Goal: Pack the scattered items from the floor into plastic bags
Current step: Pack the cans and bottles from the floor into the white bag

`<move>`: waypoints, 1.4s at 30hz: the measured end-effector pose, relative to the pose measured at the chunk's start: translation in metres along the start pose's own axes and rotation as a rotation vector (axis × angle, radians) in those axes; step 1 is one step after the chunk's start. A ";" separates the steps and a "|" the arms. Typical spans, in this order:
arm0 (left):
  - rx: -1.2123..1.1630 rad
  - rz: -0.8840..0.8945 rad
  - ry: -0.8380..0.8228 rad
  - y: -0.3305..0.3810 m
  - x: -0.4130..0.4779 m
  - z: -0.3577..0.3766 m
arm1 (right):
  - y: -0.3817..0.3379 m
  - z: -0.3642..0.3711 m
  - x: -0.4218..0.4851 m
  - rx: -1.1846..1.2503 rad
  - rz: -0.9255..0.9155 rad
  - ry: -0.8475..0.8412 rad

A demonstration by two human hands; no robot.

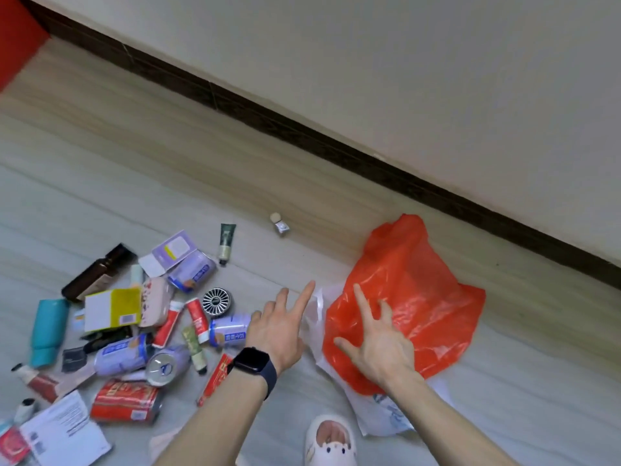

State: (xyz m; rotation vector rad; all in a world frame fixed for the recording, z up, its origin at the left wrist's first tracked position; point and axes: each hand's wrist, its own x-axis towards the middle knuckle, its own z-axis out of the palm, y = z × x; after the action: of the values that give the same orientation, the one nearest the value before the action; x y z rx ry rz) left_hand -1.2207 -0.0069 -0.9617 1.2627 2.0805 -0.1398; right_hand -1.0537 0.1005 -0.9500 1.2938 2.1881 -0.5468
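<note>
Left hand (pixel 279 334) by the clutter (pixel 112 309), right hand (pixel 379 344) over the red bag (pixel 423 290), both empty, fingers spread

I see the white bag (pixel 379 417) mostly hidden under the red bag (pixel 420 280) — red can (pixel 126 400) print unreadable, slipper (pixel 331 442) cut off at bottom edge.

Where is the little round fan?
In the head view, the fan lies on the floor left of centre, just above a purple can near the left hand.
</note>
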 end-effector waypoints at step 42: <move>-0.355 0.291 0.472 0.081 -0.208 -0.081 | 0.022 -0.047 -0.115 0.501 -0.695 0.219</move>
State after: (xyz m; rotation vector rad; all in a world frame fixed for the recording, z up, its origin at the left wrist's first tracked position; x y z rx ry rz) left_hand -1.1348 -0.0848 -0.7545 1.4471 2.1367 0.6882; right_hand -0.9997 0.0611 -0.8423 0.7907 2.7950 -1.3405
